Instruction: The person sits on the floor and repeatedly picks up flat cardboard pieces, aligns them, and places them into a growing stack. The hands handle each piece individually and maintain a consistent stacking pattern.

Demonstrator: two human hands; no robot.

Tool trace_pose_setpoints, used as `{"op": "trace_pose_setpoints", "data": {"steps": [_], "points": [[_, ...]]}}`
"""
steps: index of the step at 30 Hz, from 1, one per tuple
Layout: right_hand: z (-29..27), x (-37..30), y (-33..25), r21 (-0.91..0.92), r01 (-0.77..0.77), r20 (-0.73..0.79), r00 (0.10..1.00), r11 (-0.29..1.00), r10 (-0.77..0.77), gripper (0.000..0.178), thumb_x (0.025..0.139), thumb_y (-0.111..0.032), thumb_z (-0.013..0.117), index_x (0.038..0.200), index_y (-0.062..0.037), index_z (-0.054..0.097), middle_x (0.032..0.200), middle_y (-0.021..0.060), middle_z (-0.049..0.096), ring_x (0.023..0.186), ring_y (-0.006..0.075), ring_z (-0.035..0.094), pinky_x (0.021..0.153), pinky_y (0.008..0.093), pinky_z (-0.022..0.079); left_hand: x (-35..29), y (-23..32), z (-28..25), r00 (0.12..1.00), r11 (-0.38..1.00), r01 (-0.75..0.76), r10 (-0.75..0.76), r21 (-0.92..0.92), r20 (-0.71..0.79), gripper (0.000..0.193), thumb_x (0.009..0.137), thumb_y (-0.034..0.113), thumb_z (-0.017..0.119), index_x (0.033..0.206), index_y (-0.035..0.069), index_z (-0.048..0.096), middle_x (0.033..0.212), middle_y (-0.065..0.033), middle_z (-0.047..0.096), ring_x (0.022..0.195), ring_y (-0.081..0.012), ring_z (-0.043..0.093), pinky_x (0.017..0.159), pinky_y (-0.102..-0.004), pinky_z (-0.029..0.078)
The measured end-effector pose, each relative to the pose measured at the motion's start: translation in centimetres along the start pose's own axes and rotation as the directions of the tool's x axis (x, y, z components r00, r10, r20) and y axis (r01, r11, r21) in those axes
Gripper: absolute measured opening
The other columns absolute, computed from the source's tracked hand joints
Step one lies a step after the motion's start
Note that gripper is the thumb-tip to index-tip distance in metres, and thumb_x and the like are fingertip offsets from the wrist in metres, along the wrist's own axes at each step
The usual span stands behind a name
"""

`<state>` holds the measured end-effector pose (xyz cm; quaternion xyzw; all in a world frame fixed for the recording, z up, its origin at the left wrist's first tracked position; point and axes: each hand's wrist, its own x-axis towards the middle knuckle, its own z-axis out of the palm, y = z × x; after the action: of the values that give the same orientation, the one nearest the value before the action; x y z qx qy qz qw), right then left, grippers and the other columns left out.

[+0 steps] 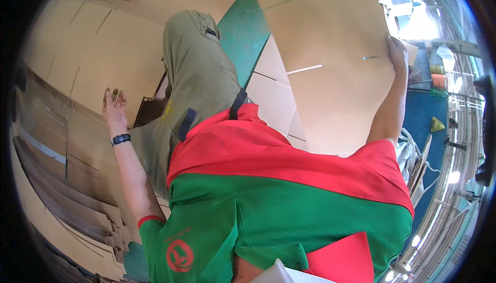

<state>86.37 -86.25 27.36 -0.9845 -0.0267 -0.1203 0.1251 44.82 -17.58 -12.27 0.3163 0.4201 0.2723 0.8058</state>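
Observation:
My right hand (398, 54) grips the right edge of a large flat cardboard sheet (330, 97). The sheet stands tilted at my right side, with slots cut into it; most of my fingers are hidden at its edge. My left hand (114, 110), with a dark watch on its wrist, is raised apart from the sheet. Its fingers are loosely bent with gaps between them, and nothing plainly shows in them. Nearest to it lies a wide stack of slotted brown cardboard (98, 40).
Piled cardboard sheets (77, 200) with uneven edges fill the left side. Paler cardboard pieces (274, 97) lie on the green floor (245, 22) beside my leg. On the far right are a blue surface (421, 112), an orange container (438, 80) and plastic bags.

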Motion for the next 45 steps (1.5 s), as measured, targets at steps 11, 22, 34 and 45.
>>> {"op": "trace_pose_setpoints", "data": {"steps": [11, 22, 34, 45], "points": [[12.5, -18.2, 23.2, 0.169, -0.463, 0.060, 0.886, 0.870, 0.459, 0.031, 0.092, -0.031, 0.065, 0.096, 0.0002, 0.070, 0.075, 0.0017, 0.062, 0.062, 0.0114, 0.055, 0.048, 0.0294, 0.044, 0.6, 2.2, -3.6, 0.988, 0.996, -0.066, 0.056, -0.068, -0.141, 0.037, 0.098, 0.024, 0.057, 0.129, 0.006, 0.049, 0.115, -0.0124, 0.060, 0.102, -0.0251, 0.059, 0.086, -0.0343, 0.051], [21.8, -37.9, 29.1, 0.432, -0.818, 0.451, 0.561, 0.380, 0.694, 0.025, 0.091, -0.030, 0.063, 0.104, -0.0090, 0.064, 0.077, 0.0025, 0.059, 0.060, 0.0179, 0.056, 0.048, 0.0325, 0.044, -0.9, 2.7, -10.6, 0.933, 0.992, -0.116, 0.095, -0.040, -0.348, 0.030, 0.096, 0.026, 0.060, 0.118, 0.006, 0.054, 0.106, -0.0095, 0.062, 0.093, -0.0210, 0.062, 0.080, -0.0333, 0.052], [34.2, -20.1, 13.2, -0.128, -0.204, 0.347, 0.907, 0.971, 0.237, 0.029, 0.090, -0.021, 0.061, 0.111, -0.0014, 0.061, 0.098, 0.0129, 0.060, 0.085, 0.0265, 0.058, 0.071, 0.0376, 0.046, -11.2, 8.6, -23.5, 0.568, 0.762, -0.585, 0.142, -0.277, -0.810, 0.030, 0.096, 0.028, 0.058, 0.117, 0.008, 0.049, 0.096, -0.0108, 0.064, 0.081, -0.0280, 0.066, 0.068, -0.0378, 0.056], [43.3, -2.8, -10.1, 0.383, 0.567, -0.134, 0.815, 0.729, -0.564, 0.039, 0.089, -0.007, 0.063, 0.125, 0.0061, 0.053, 0.120, 0.0231, 0.058, 0.106, 0.0339, 0.058, 0.093, 0.0406, 0.047, -21.4, 13.4, -37.7, 0.332, 0.392, -0.894, 0.251, -0.218, -0.909, 0.052, 0.098, 0.049, 0.045, 0.133, 0.010, 0.046, 0.127, -0.0038, 0.056, 0.111, -0.0260, 0.055, 0.088, -0.0422, 0.051]]}}
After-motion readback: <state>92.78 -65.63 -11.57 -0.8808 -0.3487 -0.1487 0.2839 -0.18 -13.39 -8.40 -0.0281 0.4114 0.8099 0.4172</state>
